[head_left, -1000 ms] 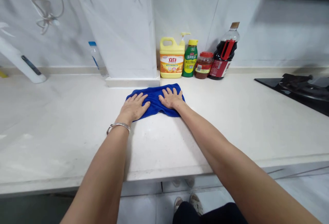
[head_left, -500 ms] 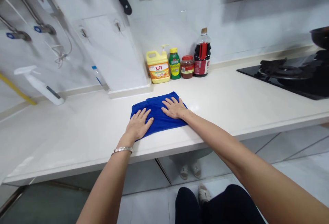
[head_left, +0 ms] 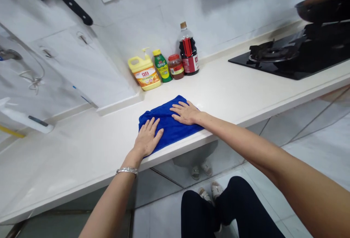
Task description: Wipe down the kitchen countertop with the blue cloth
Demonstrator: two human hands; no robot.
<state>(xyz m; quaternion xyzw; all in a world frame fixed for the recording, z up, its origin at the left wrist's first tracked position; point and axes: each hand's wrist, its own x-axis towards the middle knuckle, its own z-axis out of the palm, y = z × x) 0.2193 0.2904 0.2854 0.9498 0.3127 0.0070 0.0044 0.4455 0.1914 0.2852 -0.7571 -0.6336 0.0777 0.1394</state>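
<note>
A blue cloth (head_left: 168,125) lies flat on the white counter (head_left: 82,147), close to its front edge. My left hand (head_left: 147,137) presses on the cloth's left part with fingers stretched out. My right hand (head_left: 186,112) lies flat on its right part, fingers spread. A silver bracelet (head_left: 127,171) circles my left wrist. Neither hand grips anything.
Against the back wall stand a yellow detergent jug (head_left: 144,73), a green bottle (head_left: 162,66), a red-lidded jar (head_left: 175,67) and a dark sauce bottle (head_left: 188,50). A black gas hob (head_left: 290,54) lies at right, a white spray bottle (head_left: 26,116) at left. A knife (head_left: 69,3) hangs above.
Both hands have slid the blue cloth toward the counter's front edge. The view has tilted and swung, bringing the hob and the floor into sight.
</note>
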